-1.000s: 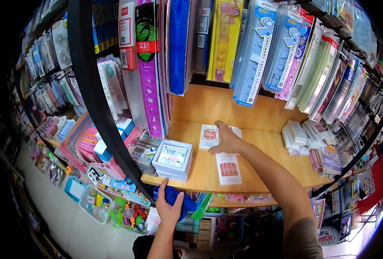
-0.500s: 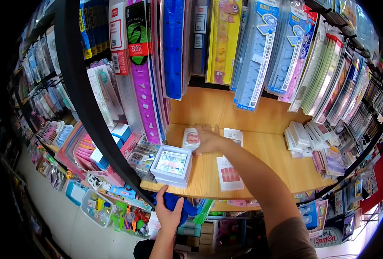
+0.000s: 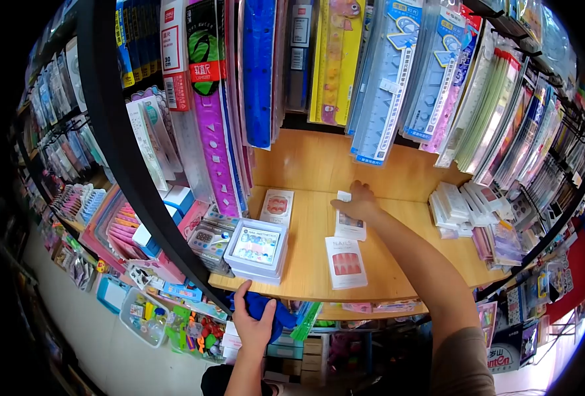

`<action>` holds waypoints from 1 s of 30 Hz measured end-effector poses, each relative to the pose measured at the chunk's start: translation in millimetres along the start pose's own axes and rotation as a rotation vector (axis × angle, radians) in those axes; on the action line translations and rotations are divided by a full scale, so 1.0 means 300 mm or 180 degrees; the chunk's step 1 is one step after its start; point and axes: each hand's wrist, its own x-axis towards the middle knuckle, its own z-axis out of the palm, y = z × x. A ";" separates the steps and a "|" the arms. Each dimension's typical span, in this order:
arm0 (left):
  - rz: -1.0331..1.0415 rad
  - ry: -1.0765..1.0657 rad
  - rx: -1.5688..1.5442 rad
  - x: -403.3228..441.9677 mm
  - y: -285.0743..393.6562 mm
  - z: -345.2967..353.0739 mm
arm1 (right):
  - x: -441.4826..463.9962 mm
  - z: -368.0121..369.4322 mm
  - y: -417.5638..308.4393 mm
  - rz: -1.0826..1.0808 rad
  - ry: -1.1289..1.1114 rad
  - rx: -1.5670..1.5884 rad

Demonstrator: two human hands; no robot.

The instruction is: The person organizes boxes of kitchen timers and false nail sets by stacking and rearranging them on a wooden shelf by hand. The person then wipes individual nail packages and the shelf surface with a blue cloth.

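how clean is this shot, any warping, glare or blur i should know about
Head view: strong fisheye warping, with the black post bowed and the corners black; head view: harsh, washed-out brightness at the lower right edge; head view: right hand looks slightly soft, possibly motion; head view: smaller print on the front nail pack too fine to read.

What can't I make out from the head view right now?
In the head view:
Part of the rear nail pack: covered by the right hand.
Part of the blue cloth: behind the left hand.
Blue ruler: top cut off by the upper edge.
Fine print on the front nail pack: too small.
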 end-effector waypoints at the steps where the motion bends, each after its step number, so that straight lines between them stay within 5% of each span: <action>1: -0.0008 0.0025 -0.0039 -0.003 -0.003 0.003 | -0.014 -0.005 0.011 0.0342 -0.0007 -0.0266; 19: -0.0162 -0.0037 -0.0227 -0.009 -0.006 0.001 | 0.010 0.009 0.073 0.0715 0.0226 0.0070; 30: 0.0021 0.0034 -0.0101 -0.009 -0.010 -0.002 | -0.069 0.082 -0.069 -0.0045 0.0797 -0.0308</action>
